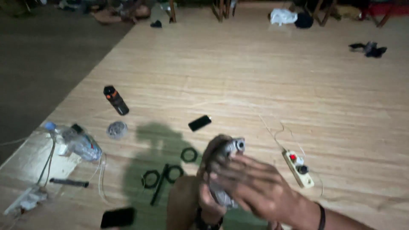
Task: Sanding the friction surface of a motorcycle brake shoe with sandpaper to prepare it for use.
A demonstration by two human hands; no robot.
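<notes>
Both hands, left hand and right hand, clamp together around a grey metal part at 6 o'clock, steadying it above the wooden floor; black rings lie at 9 o'clock.

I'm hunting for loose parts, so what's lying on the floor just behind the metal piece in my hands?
Behind the grey metal part, gripped by the left hand and right hand, lie a small black block and a black ring. The floor directly beneath the hands is covered.
</notes>
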